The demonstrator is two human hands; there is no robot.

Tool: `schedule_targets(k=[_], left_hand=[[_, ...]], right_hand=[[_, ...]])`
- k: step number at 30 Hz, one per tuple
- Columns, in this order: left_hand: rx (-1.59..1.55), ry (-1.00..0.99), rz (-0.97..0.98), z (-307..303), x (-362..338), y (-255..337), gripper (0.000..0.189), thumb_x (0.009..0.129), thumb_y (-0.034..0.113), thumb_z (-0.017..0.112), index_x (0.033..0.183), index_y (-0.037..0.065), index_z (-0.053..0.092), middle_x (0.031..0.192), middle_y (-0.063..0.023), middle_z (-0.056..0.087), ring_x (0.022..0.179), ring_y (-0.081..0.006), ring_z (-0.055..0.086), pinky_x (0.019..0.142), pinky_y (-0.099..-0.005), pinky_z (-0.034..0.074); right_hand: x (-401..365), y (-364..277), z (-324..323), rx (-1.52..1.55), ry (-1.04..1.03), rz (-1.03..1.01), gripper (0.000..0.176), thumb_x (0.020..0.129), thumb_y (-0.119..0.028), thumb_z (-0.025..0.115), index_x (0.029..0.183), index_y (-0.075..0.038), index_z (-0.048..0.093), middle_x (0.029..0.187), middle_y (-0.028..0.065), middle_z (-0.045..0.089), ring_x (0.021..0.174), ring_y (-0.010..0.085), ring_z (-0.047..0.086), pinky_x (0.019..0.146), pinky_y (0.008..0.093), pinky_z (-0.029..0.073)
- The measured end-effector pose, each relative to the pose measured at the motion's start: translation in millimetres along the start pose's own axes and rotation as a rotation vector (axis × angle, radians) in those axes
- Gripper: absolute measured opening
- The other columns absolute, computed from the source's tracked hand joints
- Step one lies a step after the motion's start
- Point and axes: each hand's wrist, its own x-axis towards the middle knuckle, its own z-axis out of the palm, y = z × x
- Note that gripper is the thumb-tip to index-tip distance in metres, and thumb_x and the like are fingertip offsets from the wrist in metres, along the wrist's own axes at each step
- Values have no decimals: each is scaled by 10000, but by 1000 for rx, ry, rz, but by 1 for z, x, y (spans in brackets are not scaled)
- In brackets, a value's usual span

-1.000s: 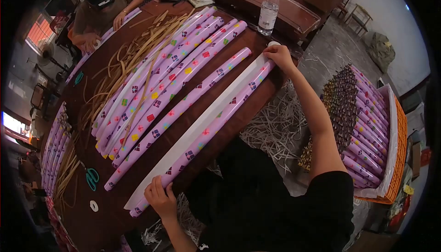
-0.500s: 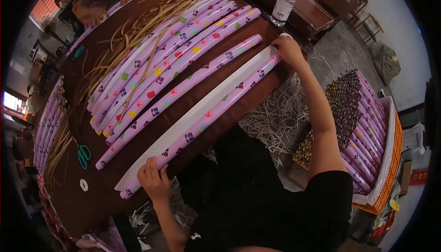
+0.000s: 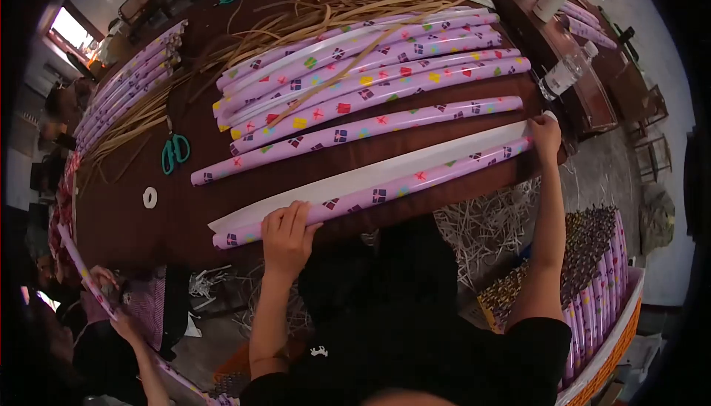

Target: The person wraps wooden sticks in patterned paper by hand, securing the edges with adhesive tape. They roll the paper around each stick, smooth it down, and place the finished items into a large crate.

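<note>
A partly unrolled roll of wrapping paper [image 3: 400, 193], pale purple with gift-box prints, lies along the table's near edge. Its loose flap [image 3: 355, 169] shows the white back on the far side. My left hand [image 3: 287, 239] is closed over the roll near its left end, fingers bent across the top. At the far right end, my right hand [image 3: 546, 138] grips the paper's edge and corner. A small white round thing [image 3: 549, 115] shows just behind its fingers. Beyond the flap lies a single finished-looking roll [image 3: 355, 136].
Several more rolls [image 3: 385, 58] and tan strips [image 3: 333, 10] cover the back of the table [image 3: 118, 221]. Green-handled scissors [image 3: 175, 153] and a tape roll [image 3: 150, 198] lie left. A bottle [image 3: 566, 71] stands right. A basket [image 3: 618, 354] of rolls is below; another person's hand [image 3: 127, 326] works lower left.
The view has swung, so the roll now runs flatter across it and another person at lower left shows more. Both my hands stay on the same paper.
</note>
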Motion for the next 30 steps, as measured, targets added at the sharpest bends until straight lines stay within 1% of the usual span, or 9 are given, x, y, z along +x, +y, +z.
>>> schedule_targets(k=[3, 6, 11, 15, 17, 21, 24, 27, 30], left_hand=[[-18, -4, -6, -2, -1, 1, 426, 778, 188, 752, 1156, 46, 617, 1145, -84, 630, 952, -281, 556, 841, -408, 439], [-44, -10, -19, -1, -2, 1, 429, 779, 171, 756, 1163, 47, 611, 1151, -97, 631, 957, -293, 551, 841, -417, 434], [-55, 22, -3, -1, -1, 2, 424, 780, 181, 754, 1156, 42, 614, 1134, -102, 635, 961, -296, 551, 848, -423, 436], [-67, 9, -14, -3, 0, 3, 404, 790, 182, 748, 1144, 36, 619, 1136, -104, 635, 958, -301, 553, 850, -426, 437], [-66, 11, -15, -4, 1, 4, 397, 794, 185, 745, 1141, 36, 621, 1140, -104, 635, 956, -302, 554, 850, -428, 436], [-10, 31, -2, -4, 2, 4, 406, 770, 206, 739, 1123, 43, 625, 1113, -67, 617, 945, -263, 554, 842, -405, 443], [-11, 35, -3, -3, 0, 2, 403, 770, 209, 740, 1119, 43, 628, 1114, -62, 618, 950, -261, 556, 844, -404, 442], [-23, 30, -8, -4, 1, 3, 397, 771, 209, 739, 1115, 42, 633, 1109, -63, 623, 952, -263, 560, 843, -405, 443], [-46, 21, 4, -4, 2, 3, 388, 784, 191, 739, 1121, 39, 623, 1107, -83, 628, 944, -282, 555, 834, -417, 438]], right_hand=[[11, 9, 9, -48, 100, 72, 465, 736, -277, 723, 1103, -18, 600, 1048, 215, 669, 1004, 381, 641, 841, 438, 504], [35, 44, 22, 178, -58, 95, 495, 755, -239, 688, 1161, -4, 528, 1105, 236, 639, 1055, 408, 613, 874, 451, 493], [20, 5, -7, -164, -47, 116, 454, 785, -205, 645, 1184, -28, 518, 1128, 255, 637, 1021, 416, 630, 875, 458, 490], [46, 51, 16, 9, -132, 91, 467, 766, -123, 676, 1200, -17, 542, 1099, 233, 652, 998, 352, 651, 841, 425, 504], [51, 68, 21, 251, -160, 45, 439, 751, 21, 663, 1177, 4, 557, 904, 130, 629, 741, 213, 633, 631, 319, 515], [43, 66, 2, 580, -260, 118, 451, 756, 35, 665, 1192, 7, 554, 923, 102, 605, 715, 192, 610, 626, 291, 501], [29, 41, -10, 715, -415, 280, 453, 782, -58, 646, 1223, -10, 551, 967, 167, 692, 855, 284, 677, 760, 380, 527], [-5, -22, -25, -251, 179, -67, 370, 792, -57, 646, 1157, -53, 584, 937, 146, 692, 817, 326, 664, 709, 400, 514], [-12, -83, 9, 356, 150, -482, 199, 833, -77, 635, 1029, -48, 654, 877, 141, 682, 826, 320, 658, 710, 404, 515]])
